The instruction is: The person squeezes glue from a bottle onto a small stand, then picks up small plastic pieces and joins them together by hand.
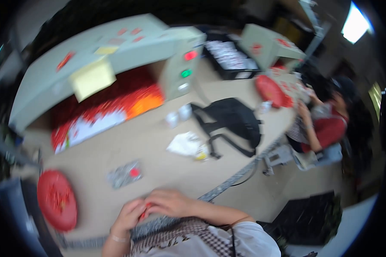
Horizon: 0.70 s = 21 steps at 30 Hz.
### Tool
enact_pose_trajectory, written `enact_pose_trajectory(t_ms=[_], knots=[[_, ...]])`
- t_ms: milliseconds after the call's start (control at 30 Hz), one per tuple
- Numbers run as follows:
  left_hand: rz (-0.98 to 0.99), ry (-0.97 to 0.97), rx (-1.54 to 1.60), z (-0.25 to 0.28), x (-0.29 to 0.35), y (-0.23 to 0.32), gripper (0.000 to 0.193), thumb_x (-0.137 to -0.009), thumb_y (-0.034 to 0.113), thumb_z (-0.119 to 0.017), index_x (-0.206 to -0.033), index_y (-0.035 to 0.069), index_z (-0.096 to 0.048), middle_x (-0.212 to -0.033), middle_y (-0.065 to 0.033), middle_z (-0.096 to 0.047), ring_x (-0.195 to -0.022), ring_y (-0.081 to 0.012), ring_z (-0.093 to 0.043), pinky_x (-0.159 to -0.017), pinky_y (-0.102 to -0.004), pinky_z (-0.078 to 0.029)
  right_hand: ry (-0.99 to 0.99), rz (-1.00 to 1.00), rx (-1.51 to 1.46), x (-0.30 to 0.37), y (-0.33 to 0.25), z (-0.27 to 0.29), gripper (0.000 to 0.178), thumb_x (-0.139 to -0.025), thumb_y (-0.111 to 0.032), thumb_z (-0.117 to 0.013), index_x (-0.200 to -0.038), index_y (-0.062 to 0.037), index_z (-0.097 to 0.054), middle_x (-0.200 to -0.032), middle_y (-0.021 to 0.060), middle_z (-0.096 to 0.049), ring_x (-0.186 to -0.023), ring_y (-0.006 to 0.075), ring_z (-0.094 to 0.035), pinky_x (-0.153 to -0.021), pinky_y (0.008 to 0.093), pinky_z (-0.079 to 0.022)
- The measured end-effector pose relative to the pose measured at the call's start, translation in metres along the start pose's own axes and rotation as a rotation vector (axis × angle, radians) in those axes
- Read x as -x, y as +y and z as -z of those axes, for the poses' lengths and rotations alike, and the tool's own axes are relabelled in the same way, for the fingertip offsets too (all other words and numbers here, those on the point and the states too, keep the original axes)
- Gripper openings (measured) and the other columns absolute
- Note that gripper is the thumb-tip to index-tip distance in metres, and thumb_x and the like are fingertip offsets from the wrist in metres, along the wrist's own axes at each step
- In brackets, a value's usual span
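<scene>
Close to the front edge of the workbench, my left hand and my right hand meet with bent fingers. Between their fingertips is a small red piece, too blurred to tell its kind. Both hands seem to grip it. Just beyond them lies a flat grey patterned item with a round red spot. A red oval tray to the left holds several small red and orange pieces.
A grey-green machine housing stands at the back, red pieces heaped in its opening. A black bag, white cups and a white packet lie right of centre. A black crate sits behind; a co-worker sits far right.
</scene>
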State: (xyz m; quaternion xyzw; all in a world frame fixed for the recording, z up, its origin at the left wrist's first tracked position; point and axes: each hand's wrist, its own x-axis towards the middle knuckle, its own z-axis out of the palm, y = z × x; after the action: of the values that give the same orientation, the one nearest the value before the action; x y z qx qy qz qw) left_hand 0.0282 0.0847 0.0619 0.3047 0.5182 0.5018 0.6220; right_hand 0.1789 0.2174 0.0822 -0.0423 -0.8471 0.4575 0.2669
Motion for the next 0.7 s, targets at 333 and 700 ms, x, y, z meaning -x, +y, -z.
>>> enact_pose_trajectory(t_ms=[333,700], knots=[[-0.2,-0.006,0.098,0.008,-0.011,-0.009,0.028,-0.095,0.018,-0.044,-0.12,0.005,-0.042,-0.087,-0.002,-0.054,-0.065,-0.0056,-0.048,-0.055,-0.0202,-0.042,0.117,-0.352,-0.23,0.001,0.022,-0.001,0.017,-0.076,0.005,-0.063,-0.092,0.0006,-0.061,-0.084,0.0092,-0.061,-0.077,0.0155,-0.058,-0.066,0.0251,-0.047],[-0.315,0.044,0.205,0.009,-0.019,-0.02,0.038,-0.09,0.009,-0.053,-0.125,0.006,-0.039,-0.108,-0.0061,-0.058,-0.09,-0.0091,-0.054,-0.074,-0.0239,-0.046,0.18,-0.4,-0.321,0.002,0.035,-0.007,0.016,-0.076,0.004,-0.064,-0.092,0.0012,-0.061,-0.083,0.0085,-0.061,-0.073,0.0133,-0.057,-0.065,0.0234,-0.046]])
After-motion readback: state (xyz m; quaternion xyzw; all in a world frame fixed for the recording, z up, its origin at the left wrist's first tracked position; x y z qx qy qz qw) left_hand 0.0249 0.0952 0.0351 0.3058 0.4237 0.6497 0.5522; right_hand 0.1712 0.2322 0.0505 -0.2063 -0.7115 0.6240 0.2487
